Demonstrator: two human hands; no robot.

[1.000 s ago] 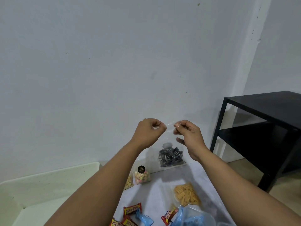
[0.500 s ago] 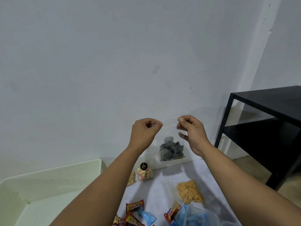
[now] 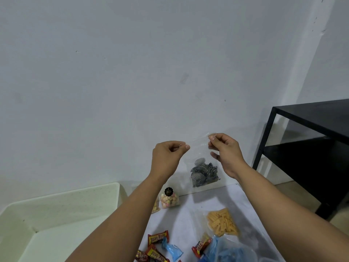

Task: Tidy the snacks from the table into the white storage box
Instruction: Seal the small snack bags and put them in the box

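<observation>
Pinching clear bag (image 3: 200, 163), both hands apparently

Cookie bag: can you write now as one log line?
left hand: pinches bag top | right hand: pinches bag top | cookie bag: held up | box: waiting

Between the hands, a clear bag (image 3: 200, 159) of black-and-white spiral cookies (image 3: 204, 173); below them, orange sticks (image 3: 222, 222), red-yellow wrappers (image 3: 157, 238)
</observation>
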